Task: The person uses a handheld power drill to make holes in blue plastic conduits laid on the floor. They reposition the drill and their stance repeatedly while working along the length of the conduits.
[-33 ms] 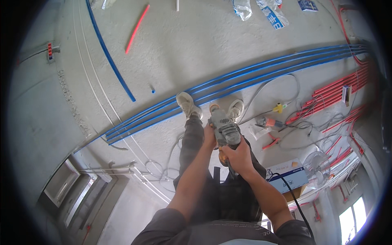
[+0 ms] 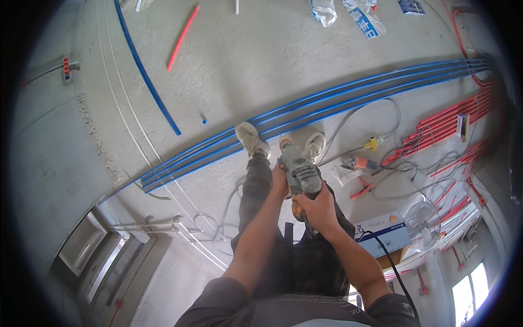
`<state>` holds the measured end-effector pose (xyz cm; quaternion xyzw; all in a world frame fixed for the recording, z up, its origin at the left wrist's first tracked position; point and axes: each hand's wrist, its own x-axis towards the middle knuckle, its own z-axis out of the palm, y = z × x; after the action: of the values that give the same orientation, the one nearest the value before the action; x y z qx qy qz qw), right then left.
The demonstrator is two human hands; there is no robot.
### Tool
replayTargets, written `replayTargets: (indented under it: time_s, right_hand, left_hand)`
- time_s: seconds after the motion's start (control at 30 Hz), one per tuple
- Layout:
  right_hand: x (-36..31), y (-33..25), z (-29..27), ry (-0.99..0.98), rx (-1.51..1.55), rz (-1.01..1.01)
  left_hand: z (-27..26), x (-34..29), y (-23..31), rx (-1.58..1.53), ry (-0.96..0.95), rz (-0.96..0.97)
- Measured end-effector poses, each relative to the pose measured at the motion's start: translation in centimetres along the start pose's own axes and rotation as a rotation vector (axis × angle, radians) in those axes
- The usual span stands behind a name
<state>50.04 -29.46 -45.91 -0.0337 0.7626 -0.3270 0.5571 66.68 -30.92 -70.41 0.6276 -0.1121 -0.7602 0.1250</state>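
Observation:
A dusty grey rotary hammer drill is held in front of my legs, its orange-tipped chuck end pointing away from me between my two shoes. My left hand is closed around the left side of the drill's body. My right hand grips the rear handle, with the thumb over its top. The fingers of both hands are partly hidden by the tool. A black cord runs down past my right forearm. No drill bit can be made out clearly at the chuck.
Long blue pipes cross the floor under my feet. To the right lie red pipes, tangled cables, a yellow connector, an orange-bodied power tool, a cardboard box and a fan. Plastic bags lie far ahead.

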Motion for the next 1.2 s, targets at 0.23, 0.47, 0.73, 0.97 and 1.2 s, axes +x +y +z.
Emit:
replayTargets:
  time_s: [0.23,0.47,0.73,0.97,1.2]
  right_hand:
    - [0.9,-2.3,1.2,-0.070,0.065,0.180]
    - [3.3,1.1,3.1,0.011,0.054,0.104]
    - [6.2,-1.3,4.2,-0.045,-0.170,0.118]
    - [10.1,-0.9,7.8,-0.018,-0.194,0.070]
    - [15.2,0.2,11.3,-0.012,-0.169,0.059]
  left_hand:
    - [-1.6,1.1,0.5,-0.043,0.007,-0.062]
    - [-1.4,2.5,0.4,-0.190,0.054,-0.124]
    - [-0.9,3.9,3.1,-0.007,0.005,-0.061]
    - [-2.7,9.4,3.4,-0.156,-0.053,-0.031]
    - [-2.8,14.5,7.1,-0.244,-0.044,-0.098]
